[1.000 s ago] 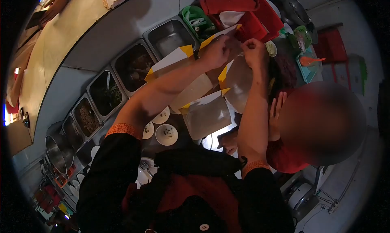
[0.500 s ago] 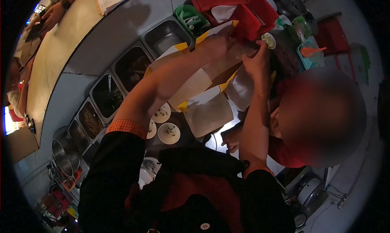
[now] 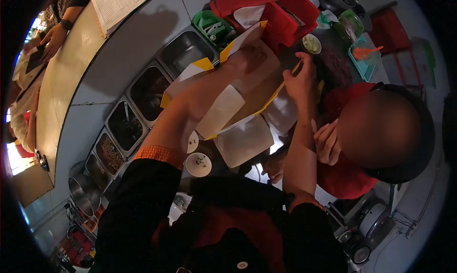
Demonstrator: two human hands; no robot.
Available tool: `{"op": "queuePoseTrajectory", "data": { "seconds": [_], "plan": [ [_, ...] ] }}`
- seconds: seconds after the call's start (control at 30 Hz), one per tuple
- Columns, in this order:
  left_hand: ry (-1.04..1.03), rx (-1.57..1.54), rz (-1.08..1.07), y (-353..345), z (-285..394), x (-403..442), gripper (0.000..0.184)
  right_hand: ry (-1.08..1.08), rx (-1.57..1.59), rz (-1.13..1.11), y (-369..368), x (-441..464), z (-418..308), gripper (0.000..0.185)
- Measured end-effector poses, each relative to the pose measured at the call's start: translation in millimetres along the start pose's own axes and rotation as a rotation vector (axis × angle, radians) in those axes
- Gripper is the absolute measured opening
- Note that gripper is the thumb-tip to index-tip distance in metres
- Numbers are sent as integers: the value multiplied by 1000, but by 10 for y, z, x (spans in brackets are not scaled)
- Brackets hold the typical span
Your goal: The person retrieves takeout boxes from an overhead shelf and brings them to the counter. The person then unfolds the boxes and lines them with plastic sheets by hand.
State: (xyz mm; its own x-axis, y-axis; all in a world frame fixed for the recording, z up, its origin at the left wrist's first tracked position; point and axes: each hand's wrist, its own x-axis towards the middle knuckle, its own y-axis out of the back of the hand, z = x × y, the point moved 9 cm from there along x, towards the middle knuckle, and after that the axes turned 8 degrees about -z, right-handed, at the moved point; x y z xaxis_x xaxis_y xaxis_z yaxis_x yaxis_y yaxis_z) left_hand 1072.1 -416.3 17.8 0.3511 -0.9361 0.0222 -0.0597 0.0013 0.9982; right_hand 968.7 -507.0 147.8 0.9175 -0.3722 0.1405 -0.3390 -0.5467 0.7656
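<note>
Several pale paper cartons with yellow edges stand close together, among them a front carton (image 3: pixel 245 140). Over the back of the group reaches my left hand (image 3: pixel 247 61), dim and blurred against a carton's raised wall, its fingers hard to make out. My right hand (image 3: pixel 301 82) is at the right end of the cartons, thumb and forefinger spread apart on either side of a yellow edge. Just beyond it sits a small white cup of pale green pieces (image 3: pixel 312 44).
Metal food pans (image 3: pixel 188 51) line the left side. White bowls (image 3: pixel 198 164) lie near my left forearm. A red bin (image 3: pixel 290 27) and green basket (image 3: pixel 213 29) stand behind. At right is a co-worker in red (image 3: pixel 345 177); another person's hand (image 3: pixel 54 42) is over the counter.
The camera view has shifted. My hands, earlier close together at the back carton, are now farther apart, and my right thumb and forefinger have spread. The co-worker's head has turned.
</note>
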Motion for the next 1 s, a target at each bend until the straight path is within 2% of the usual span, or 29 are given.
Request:
{"op": "queuePoseTrajectory", "data": {
  "seconds": [0.07, 0.13, 0.27, 0.33, 0.37, 0.43, 0.57, 0.63, 0.77, 0.83, 0.93, 1.0],
  "plan": [
    [-11, -17, -12, 19, -16, -37, 32, -13, 11, -19, -1, 8, -20, 49],
    [-103, 29, 417, 430, 43, -170, 27, -22, 23, -36, -25, 15, -8, 48],
    [-108, 142, 435, 784, 245, -255, 24, -9, -9, -40, -17, 16, 27, 46],
    [-39, -285, 252, 617, 251, -236, 25, -19, -21, -35, -6, 14, 51, 46],
    [-40, -286, 251, 607, 326, -291, 25, -7, -21, -32, 0, 9, 54, 45],
    [40, -216, -106, 268, 414, -331, 29, 4, -24, -33, 7, 4, 64, 45],
    [43, -241, -194, -66, 447, -400, 29, -8, -26, -52, -10, 6, 100, 43],
    [-7, -36, -101, -13, 492, -383, 37, 12, -30, -41, 10, 7, 81, 43],
    [11, -94, 7, -50, 394, -381, 48, -20, -14, -55, 14, -1, 92, 43],
    [-4, -169, -367, 21, 383, -318, 54, -27, -2, -55, 17, 3, 98, 42],
    [75, -56, -469, -169, 325, -274, 56, 8, -6, -56, 32, 10, 67, 42],
    [91, 20, -421, -358, 293, -267, 57, -66, -8, -82, 0, 15, 149, 44]
  ]
}}
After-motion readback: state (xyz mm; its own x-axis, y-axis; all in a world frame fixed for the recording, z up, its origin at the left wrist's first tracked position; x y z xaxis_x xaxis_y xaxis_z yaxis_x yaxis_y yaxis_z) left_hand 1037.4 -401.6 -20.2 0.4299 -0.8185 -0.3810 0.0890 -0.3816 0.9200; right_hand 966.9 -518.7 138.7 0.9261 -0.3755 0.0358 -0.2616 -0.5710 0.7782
